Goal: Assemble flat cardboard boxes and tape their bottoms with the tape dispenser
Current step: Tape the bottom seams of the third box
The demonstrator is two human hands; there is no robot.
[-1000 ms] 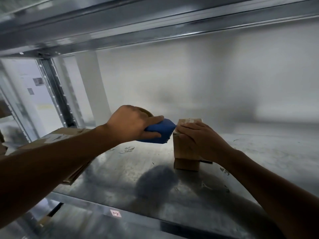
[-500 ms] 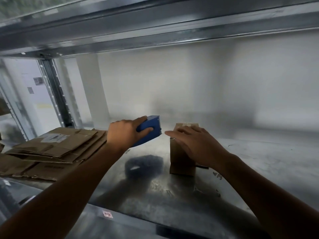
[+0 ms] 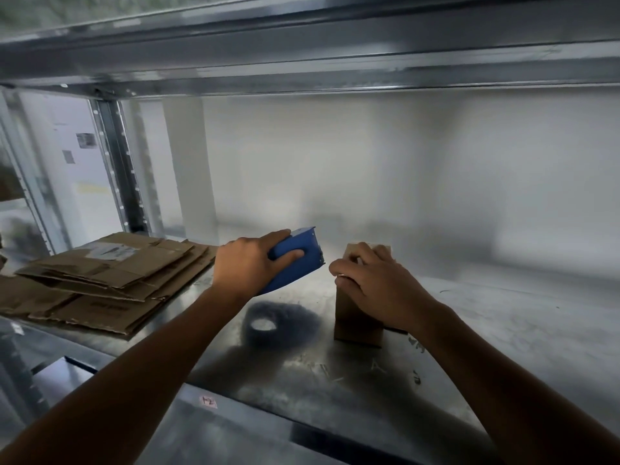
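The left hand [image 3: 247, 263] grips the blue plastic tape dispenser [image 3: 295, 255] above the metal shelf [image 3: 503, 330], apart from the small upright brown cardboard box [image 3: 357, 317]. The right hand [image 3: 375, 281] curls its fingers over the box top, near the shelf's middle. The flat cardboard sheets [image 3: 110, 280] lie stacked at the left edge.

**Blue on brown and grey**

The tape dispenser [image 3: 295, 255] is plain bright blue. The small box [image 3: 357, 317] to its right is plain brown. The flat cardboard [image 3: 110, 280] stacked at the left is the same brown, with faint dark print and a white label [image 3: 110, 251] on the top sheet. The shelf [image 3: 503, 330] is silvery grey metal, mottled with dull scuffs and dark shadow. A pale tag [image 3: 208, 401] with red marks sits on its near edge. The far wall [image 3: 369, 179] is white.
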